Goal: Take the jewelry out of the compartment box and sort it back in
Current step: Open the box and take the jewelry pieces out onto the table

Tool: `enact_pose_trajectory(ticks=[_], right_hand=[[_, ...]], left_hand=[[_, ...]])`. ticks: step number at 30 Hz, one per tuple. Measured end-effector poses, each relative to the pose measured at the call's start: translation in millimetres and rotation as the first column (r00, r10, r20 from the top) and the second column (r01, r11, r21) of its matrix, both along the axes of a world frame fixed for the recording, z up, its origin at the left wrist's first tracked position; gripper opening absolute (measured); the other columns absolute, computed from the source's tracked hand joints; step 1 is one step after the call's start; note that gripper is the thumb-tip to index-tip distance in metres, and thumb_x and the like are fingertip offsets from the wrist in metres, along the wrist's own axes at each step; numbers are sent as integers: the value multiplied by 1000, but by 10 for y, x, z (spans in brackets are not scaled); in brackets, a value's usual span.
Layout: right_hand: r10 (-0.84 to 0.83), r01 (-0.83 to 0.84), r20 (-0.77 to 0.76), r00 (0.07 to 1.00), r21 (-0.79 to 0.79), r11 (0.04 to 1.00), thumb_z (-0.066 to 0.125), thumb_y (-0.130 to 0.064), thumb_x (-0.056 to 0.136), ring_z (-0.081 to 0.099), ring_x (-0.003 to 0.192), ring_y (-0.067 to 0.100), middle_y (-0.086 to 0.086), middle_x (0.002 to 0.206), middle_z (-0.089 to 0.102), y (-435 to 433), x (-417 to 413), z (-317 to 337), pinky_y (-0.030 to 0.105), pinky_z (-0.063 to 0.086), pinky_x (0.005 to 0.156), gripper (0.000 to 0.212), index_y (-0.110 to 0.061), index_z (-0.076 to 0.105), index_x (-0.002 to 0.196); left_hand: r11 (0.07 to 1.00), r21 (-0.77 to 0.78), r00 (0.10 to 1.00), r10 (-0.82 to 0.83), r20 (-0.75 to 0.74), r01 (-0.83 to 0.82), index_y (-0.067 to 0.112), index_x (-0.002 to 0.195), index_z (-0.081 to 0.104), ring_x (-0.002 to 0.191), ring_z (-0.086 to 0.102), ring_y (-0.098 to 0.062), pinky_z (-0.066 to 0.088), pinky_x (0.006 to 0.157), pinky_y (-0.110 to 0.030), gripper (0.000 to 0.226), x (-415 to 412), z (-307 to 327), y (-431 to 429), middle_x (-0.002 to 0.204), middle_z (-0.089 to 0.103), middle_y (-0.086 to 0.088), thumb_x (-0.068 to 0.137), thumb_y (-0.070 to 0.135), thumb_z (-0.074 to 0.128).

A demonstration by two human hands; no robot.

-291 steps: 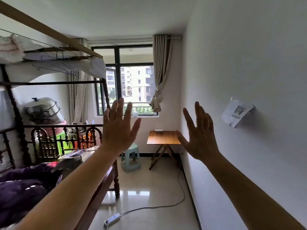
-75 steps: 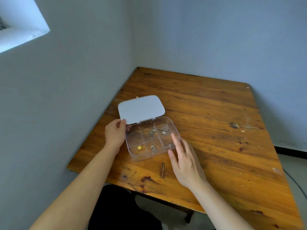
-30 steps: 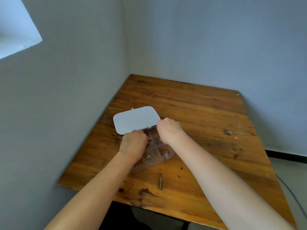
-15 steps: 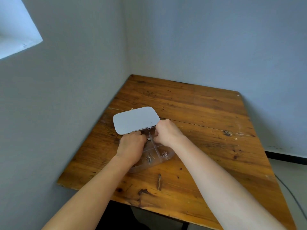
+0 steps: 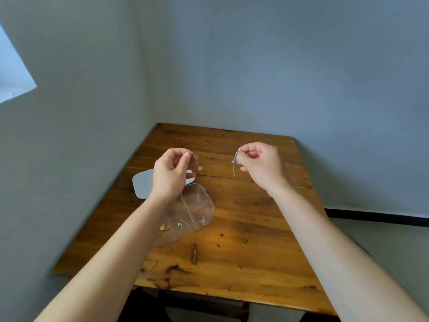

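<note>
A clear plastic compartment box (image 5: pixel 197 206) lies open on the wooden table (image 5: pixel 250 228), its white lid (image 5: pixel 142 184) folded back to the left. A gold piece (image 5: pixel 165 227) and small silver pieces (image 5: pixel 181 224) rest in its near compartments. My left hand (image 5: pixel 170 174) is raised above the box and pinches a thin silver piece with a small pendant (image 5: pixel 197 164). My right hand (image 5: pixel 261 165) is raised to the right over the table and pinches a dangling silver chain (image 5: pixel 234 162).
The table stands in a corner, with grey walls to the left and behind. A small wood splinter (image 5: pixel 194 253) lies near the front edge. A white paper (image 5: pixel 11 73) hangs on the left wall.
Both hands have risen out of the box and moved apart, each carrying a silver piece. The far compartments now look empty.
</note>
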State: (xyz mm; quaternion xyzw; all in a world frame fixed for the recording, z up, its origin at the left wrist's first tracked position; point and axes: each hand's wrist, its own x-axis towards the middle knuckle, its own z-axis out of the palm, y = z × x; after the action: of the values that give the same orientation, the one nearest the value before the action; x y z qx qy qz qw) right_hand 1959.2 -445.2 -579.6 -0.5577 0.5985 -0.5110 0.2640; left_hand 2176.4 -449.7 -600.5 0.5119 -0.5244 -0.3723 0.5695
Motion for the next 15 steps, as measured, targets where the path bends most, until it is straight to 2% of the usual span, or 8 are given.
enact_pose_trajectory(ticks=[3, 9, 12, 15], right_hand=[[-58, 58, 61, 996, 6, 998, 72, -24, 79, 75, 68, 10, -10, 73, 76, 103, -316, 14, 39, 64, 70, 4, -26, 74, 82], [-198, 187, 82, 977, 133, 973, 71, -20, 83, 75, 71, 7, -7, 72, 76, 386, -807, -406, 28, 63, 67, 7, -21, 76, 87], [-210, 193, 51, 976, 230, 954, 70, -21, 85, 74, 71, 7, -7, 72, 76, 522, -925, -655, 27, 62, 69, 6, -23, 75, 87], [-160, 144, 30, 987, 300, 943, 70, -20, 87, 74, 71, 7, -5, 76, 76, 601, -933, -812, 23, 60, 62, 7, -26, 74, 85]], left_hand=[[995, 65, 992, -73, -99, 79, 15, 101, 67, 84, 75, -18, 61, 70, -31, 11, -352, 39, 11, 93, 77, -5, 99, 18, 58], [943, 274, 982, -180, -51, 187, 11, 92, 68, 78, 72, -21, 63, 72, -36, 8, -1007, -365, 116, 85, 74, -10, 96, 15, 62], [911, 349, 957, -271, 103, 221, 14, 90, 67, 74, 68, -23, 62, 73, -45, 3, -1239, -672, 197, 82, 73, -8, 91, 12, 65], [909, 359, 866, -347, 361, 214, 17, 86, 68, 78, 68, -27, 61, 74, -42, 1, -1336, -868, 262, 83, 72, -4, 87, 17, 68]])
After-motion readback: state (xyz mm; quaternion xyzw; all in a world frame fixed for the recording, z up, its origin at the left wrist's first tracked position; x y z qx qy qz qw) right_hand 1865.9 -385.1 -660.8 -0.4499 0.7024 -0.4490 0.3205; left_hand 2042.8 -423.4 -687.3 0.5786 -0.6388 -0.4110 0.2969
